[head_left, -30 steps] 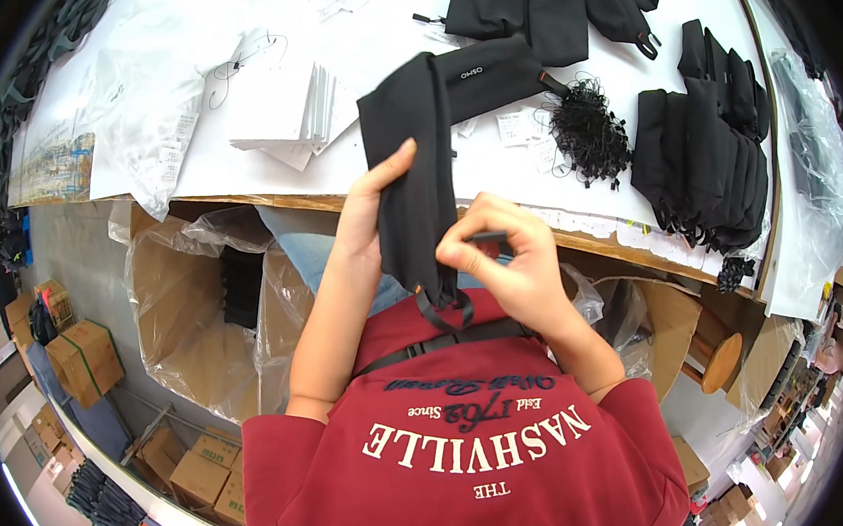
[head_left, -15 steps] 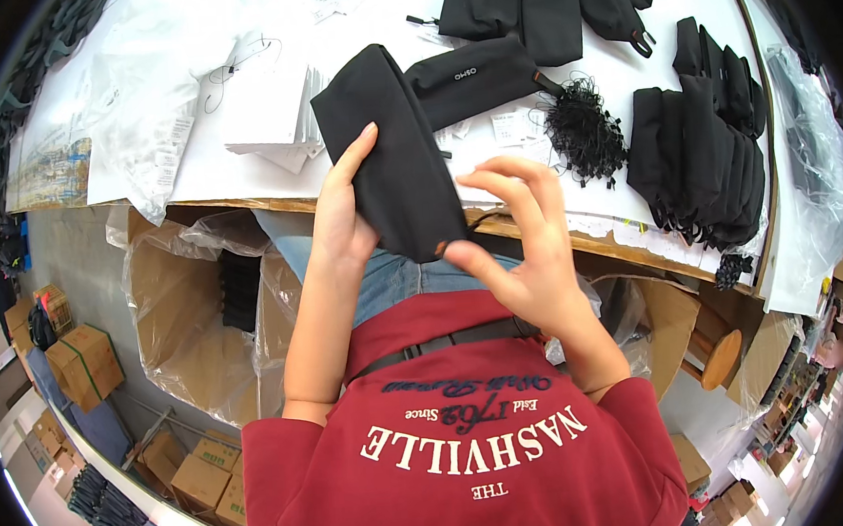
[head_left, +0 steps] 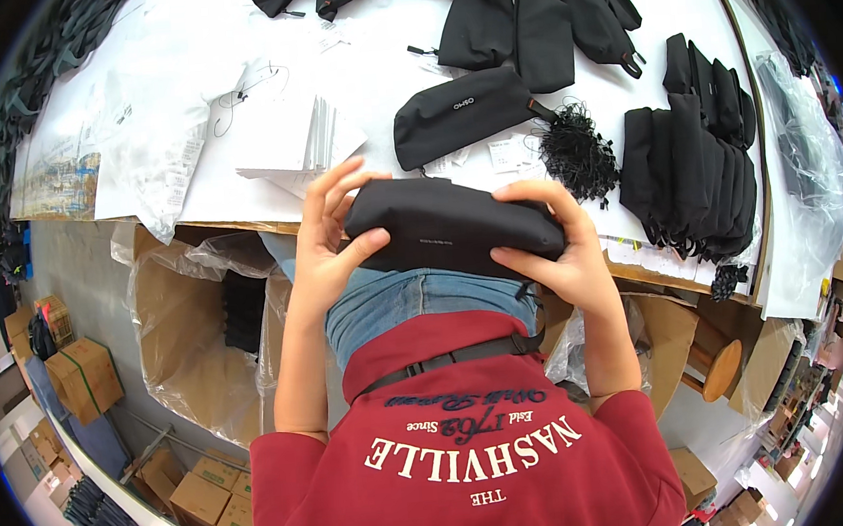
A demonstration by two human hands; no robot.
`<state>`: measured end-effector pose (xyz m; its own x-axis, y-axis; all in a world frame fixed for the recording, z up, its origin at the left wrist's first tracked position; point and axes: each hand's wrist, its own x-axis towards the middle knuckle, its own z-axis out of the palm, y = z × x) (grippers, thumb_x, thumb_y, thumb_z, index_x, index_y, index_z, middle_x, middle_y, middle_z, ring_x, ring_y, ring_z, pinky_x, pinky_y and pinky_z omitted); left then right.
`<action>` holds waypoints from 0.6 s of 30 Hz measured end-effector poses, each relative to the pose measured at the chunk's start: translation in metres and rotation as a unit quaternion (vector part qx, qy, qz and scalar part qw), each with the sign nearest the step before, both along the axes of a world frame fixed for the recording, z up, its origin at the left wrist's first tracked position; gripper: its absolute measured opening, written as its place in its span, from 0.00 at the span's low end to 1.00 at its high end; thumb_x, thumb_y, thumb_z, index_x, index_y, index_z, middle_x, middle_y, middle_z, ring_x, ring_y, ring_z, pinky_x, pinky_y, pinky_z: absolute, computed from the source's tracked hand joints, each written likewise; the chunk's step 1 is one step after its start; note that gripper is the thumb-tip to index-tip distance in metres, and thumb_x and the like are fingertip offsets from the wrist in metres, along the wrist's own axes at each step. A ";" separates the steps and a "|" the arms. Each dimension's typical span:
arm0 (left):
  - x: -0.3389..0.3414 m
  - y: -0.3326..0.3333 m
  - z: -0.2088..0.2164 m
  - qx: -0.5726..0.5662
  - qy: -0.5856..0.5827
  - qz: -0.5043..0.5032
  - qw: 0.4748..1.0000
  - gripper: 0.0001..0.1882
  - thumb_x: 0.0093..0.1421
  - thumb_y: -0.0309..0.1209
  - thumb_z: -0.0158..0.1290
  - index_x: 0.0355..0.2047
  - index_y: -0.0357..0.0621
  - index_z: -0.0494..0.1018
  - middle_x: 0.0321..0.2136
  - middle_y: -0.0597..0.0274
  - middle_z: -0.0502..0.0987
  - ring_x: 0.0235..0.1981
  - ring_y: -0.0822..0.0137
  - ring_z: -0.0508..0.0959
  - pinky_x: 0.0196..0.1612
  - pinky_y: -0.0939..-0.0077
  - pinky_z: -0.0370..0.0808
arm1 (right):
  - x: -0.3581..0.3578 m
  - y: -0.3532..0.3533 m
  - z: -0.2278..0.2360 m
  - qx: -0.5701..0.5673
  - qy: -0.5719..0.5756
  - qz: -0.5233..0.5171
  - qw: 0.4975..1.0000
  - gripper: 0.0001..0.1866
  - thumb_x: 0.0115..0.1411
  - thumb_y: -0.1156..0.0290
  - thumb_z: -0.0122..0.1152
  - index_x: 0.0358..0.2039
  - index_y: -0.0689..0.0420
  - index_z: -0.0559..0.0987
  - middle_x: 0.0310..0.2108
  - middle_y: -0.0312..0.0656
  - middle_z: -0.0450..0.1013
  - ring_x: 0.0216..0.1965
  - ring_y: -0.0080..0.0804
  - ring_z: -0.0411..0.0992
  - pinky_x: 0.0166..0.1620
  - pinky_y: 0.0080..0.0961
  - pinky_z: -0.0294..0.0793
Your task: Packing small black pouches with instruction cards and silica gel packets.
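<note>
A black fabric zip pouch [head_left: 448,224] lies sideways between my hands, above my lap at the table's near edge. My left hand [head_left: 333,232] grips its left end, thumb in front and fingers behind. The right end is clasped by my right hand [head_left: 559,244], with the thumb below and the fingers over the top. Just beyond it, a second black pouch [head_left: 465,113] rests on the white table [head_left: 379,80]. To that pouch's right sits a tangled bundle of black cords [head_left: 578,159].
A stack of white cards [head_left: 300,139] and clear plastic bags [head_left: 154,135] are at the left. More black pouches [head_left: 542,35] lie at the back, and a row of them [head_left: 694,175] stands at the right. A plastic-lined carton [head_left: 187,328] is below the table edge.
The pouch has turned from upright to sideways. My right hand, which was at its lower end, now grips the right end; my left hand has shifted to the left end.
</note>
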<state>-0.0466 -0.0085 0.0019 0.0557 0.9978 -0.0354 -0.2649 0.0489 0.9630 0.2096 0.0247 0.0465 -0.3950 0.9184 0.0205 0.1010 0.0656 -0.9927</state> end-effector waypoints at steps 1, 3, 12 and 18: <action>-0.003 0.000 0.000 0.001 0.000 -0.001 1.000 0.36 0.49 0.23 0.63 0.58 0.44 0.62 0.53 0.56 0.67 0.52 0.64 0.68 0.57 0.71 0.62 | 0.005 0.001 -0.001 0.013 0.000 0.032 0.999 0.25 0.46 0.82 0.67 0.47 0.58 0.75 0.45 0.40 0.73 0.46 0.28 0.71 0.51 0.23 0.67; -0.005 0.004 0.000 0.074 0.121 -0.034 0.989 0.25 0.46 0.18 0.62 0.47 0.42 0.73 0.45 0.57 0.70 0.48 0.65 0.70 0.54 0.75 0.64 | 0.010 0.001 -0.003 0.030 -0.006 0.057 0.998 0.25 0.46 0.81 0.67 0.48 0.59 0.74 0.46 0.40 0.72 0.47 0.28 0.71 0.52 0.23 0.67; 0.012 0.006 0.007 0.112 0.223 -0.133 0.959 0.21 0.46 0.37 0.65 0.40 0.39 0.79 0.44 0.58 0.65 0.33 0.71 0.68 0.39 0.77 0.66 | 0.056 0.000 0.002 0.035 -0.009 0.009 0.999 0.17 0.36 0.78 0.73 0.32 0.57 0.84 0.26 0.37 0.72 0.29 0.26 0.69 0.31 0.22 0.64; 0.013 0.011 -0.003 0.040 0.155 -0.105 0.982 0.18 0.65 0.38 0.49 0.47 0.36 0.75 0.47 0.59 0.66 0.28 0.78 0.67 0.35 0.84 0.67 | 0.146 -0.017 0.030 0.242 -0.098 -0.444 0.857 0.14 0.52 0.80 0.63 0.41 0.59 0.80 0.39 0.38 0.76 0.39 0.25 0.73 0.45 0.19 0.70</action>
<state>-0.0334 0.0021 -0.0010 0.2584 0.9660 -0.0053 0.0499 -0.0079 0.9987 0.3558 0.0077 0.0770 0.4160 0.7611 0.4977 0.4871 0.2757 -0.8287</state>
